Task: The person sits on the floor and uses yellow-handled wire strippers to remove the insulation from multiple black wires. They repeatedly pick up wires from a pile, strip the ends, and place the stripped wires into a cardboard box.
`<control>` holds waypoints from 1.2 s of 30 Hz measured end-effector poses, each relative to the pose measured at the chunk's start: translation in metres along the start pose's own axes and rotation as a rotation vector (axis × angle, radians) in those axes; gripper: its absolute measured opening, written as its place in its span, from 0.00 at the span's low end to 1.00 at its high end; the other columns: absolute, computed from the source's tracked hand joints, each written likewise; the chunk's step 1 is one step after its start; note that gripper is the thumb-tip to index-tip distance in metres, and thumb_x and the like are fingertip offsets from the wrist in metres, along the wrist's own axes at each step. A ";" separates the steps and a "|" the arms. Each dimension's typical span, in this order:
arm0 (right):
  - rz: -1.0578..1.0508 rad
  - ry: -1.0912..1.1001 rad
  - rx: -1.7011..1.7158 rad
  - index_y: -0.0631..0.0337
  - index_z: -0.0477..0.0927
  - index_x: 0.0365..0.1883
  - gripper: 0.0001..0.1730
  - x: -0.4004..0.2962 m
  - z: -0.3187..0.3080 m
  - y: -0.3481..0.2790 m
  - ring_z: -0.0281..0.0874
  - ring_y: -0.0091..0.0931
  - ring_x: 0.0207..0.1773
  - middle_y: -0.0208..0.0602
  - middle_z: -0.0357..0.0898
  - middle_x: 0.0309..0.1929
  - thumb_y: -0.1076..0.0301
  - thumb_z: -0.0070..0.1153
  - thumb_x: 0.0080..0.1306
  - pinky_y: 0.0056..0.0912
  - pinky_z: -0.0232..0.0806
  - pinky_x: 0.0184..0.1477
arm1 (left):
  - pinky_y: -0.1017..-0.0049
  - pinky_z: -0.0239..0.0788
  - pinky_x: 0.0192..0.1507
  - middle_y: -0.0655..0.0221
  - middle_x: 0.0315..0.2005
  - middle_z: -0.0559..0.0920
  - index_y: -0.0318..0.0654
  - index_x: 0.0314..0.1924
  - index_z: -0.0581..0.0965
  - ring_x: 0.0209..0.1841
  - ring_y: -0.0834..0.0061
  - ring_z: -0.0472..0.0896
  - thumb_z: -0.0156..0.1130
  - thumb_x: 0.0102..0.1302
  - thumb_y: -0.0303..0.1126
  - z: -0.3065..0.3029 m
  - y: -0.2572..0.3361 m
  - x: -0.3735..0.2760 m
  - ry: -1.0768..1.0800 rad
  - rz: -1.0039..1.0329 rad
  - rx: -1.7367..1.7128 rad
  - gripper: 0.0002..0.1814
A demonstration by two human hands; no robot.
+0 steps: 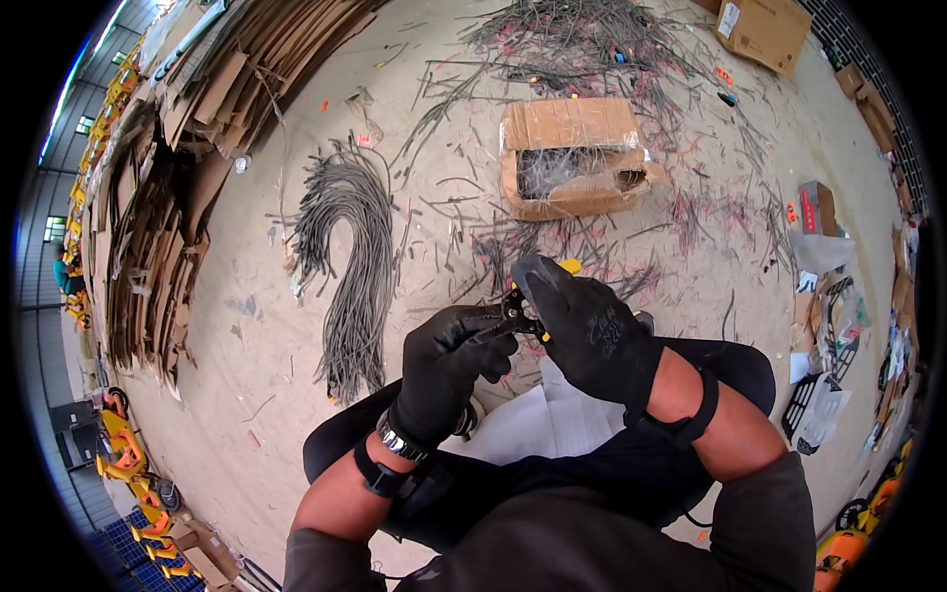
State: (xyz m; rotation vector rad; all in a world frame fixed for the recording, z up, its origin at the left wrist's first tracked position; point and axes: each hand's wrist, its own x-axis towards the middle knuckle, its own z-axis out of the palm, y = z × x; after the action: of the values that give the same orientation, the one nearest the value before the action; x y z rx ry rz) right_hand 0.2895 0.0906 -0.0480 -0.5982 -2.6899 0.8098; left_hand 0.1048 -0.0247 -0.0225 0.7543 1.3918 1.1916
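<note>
Both my hands wear black work gloves and meet in front of my knees. My right hand [592, 325] is closed around a wire stripper [514, 309] with a black head and yellow handles. The tool's jaws point left, towards my other hand. My left hand [451, 362] is curled close against these jaws, pinching what looks like a thin dark cable [494, 333], mostly hidden by the glove. A thick bundle of grey cables [355, 296] lies bent in a hook on the floor to the left. Beyond my hands sits a torn cardboard box [573, 122] with clear plastic film inside.
Cable scraps [577, 44] are heaped at the far side and strewn around the box. Stacks of flattened cardboard [148, 259] stand at left. White foam sheeting [555, 414] lies between my legs. Another carton [766, 33] is at far right; yellow vehicles [122, 444] line the left edge.
</note>
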 end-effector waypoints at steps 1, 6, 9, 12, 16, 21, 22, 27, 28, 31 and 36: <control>-0.021 0.022 -0.027 0.70 0.58 0.73 0.38 0.000 0.000 0.000 0.73 0.52 0.58 0.65 0.61 0.69 0.74 0.50 0.63 0.48 0.66 0.61 | 0.77 0.75 0.35 0.65 0.34 0.85 0.26 0.47 0.79 0.31 0.79 0.82 0.61 0.62 0.26 0.001 0.000 0.000 0.017 -0.017 -0.050 0.14; -0.028 0.029 -0.113 0.70 0.61 0.72 0.36 0.002 -0.007 -0.004 0.76 0.48 0.54 0.62 0.64 0.66 0.73 0.49 0.64 0.46 0.68 0.56 | 0.76 0.77 0.34 0.58 0.36 0.86 0.25 0.50 0.78 0.32 0.75 0.84 0.56 0.63 0.22 0.000 -0.003 0.000 -0.010 0.047 -0.010 0.16; -0.015 0.019 -0.170 0.70 0.62 0.71 0.35 0.002 -0.009 -0.005 0.77 0.45 0.51 0.60 0.67 0.64 0.72 0.49 0.64 0.44 0.70 0.53 | 0.75 0.76 0.34 0.63 0.33 0.86 0.26 0.47 0.79 0.32 0.77 0.83 0.63 0.62 0.28 0.002 0.001 0.001 0.000 0.008 -0.052 0.16; -0.020 0.041 -0.235 0.69 0.64 0.70 0.34 0.002 -0.010 -0.007 0.78 0.43 0.49 0.58 0.70 0.62 0.72 0.49 0.65 0.44 0.71 0.51 | 0.74 0.77 0.34 0.62 0.33 0.86 0.27 0.46 0.79 0.31 0.76 0.84 0.65 0.64 0.33 0.002 -0.001 0.001 0.031 -0.035 -0.148 0.17; -0.025 0.059 -0.284 0.68 0.66 0.69 0.33 0.002 -0.011 -0.008 0.79 0.40 0.48 0.55 0.73 0.60 0.70 0.49 0.65 0.43 0.71 0.49 | 0.74 0.77 0.34 0.62 0.34 0.86 0.27 0.46 0.79 0.31 0.76 0.84 0.67 0.65 0.38 0.001 -0.004 0.001 0.026 -0.018 -0.162 0.19; -0.038 0.037 -0.410 0.65 0.70 0.67 0.31 0.004 -0.016 -0.013 0.78 0.39 0.51 0.48 0.76 0.56 0.67 0.50 0.65 0.42 0.70 0.47 | 0.74 0.77 0.33 0.62 0.32 0.86 0.27 0.45 0.80 0.30 0.76 0.83 0.68 0.65 0.38 0.002 -0.001 0.002 0.039 -0.036 -0.165 0.19; -0.047 0.035 -0.430 0.64 0.71 0.66 0.30 0.004 -0.017 -0.013 0.77 0.39 0.52 0.47 0.76 0.54 0.66 0.50 0.65 0.42 0.70 0.47 | 0.74 0.77 0.33 0.62 0.32 0.86 0.27 0.45 0.80 0.30 0.76 0.83 0.68 0.65 0.37 0.002 0.000 0.002 0.042 -0.043 -0.163 0.18; -0.055 -0.015 -0.409 0.63 0.74 0.63 0.28 0.008 -0.022 -0.015 0.77 0.39 0.50 0.43 0.77 0.51 0.66 0.51 0.64 0.41 0.69 0.45 | 0.78 0.75 0.32 0.61 0.32 0.85 0.27 0.47 0.80 0.30 0.77 0.83 0.60 0.68 0.27 -0.001 0.000 0.003 0.020 -0.037 -0.160 0.11; -0.061 0.003 -0.414 0.63 0.74 0.63 0.28 0.009 -0.021 -0.014 0.77 0.38 0.49 0.43 0.77 0.50 0.66 0.51 0.64 0.41 0.70 0.44 | 0.78 0.75 0.31 0.62 0.31 0.85 0.27 0.47 0.80 0.29 0.78 0.82 0.60 0.68 0.27 -0.001 0.000 0.003 0.021 -0.040 -0.163 0.11; -0.074 0.068 -0.348 0.63 0.74 0.63 0.28 0.006 -0.018 -0.012 0.78 0.36 0.44 0.44 0.77 0.51 0.67 0.53 0.64 0.39 0.71 0.41 | 0.78 0.73 0.31 0.63 0.30 0.84 0.28 0.47 0.80 0.28 0.79 0.81 0.59 0.68 0.26 0.000 0.001 0.002 0.021 -0.037 -0.160 0.10; -0.080 0.092 -0.265 0.64 0.73 0.64 0.29 0.005 -0.016 -0.010 0.79 0.34 0.40 0.44 0.77 0.50 0.67 0.55 0.64 0.38 0.72 0.39 | 0.78 0.72 0.30 0.64 0.29 0.84 0.28 0.47 0.80 0.27 0.80 0.80 0.59 0.68 0.24 0.000 0.003 0.004 -0.007 0.060 -0.040 0.10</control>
State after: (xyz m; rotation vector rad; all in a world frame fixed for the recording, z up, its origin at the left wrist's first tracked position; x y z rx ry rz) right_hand 0.2879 0.0928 -0.0289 -0.5648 -2.7354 0.3977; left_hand 0.1030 -0.0205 -0.0206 0.7759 1.3437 1.2586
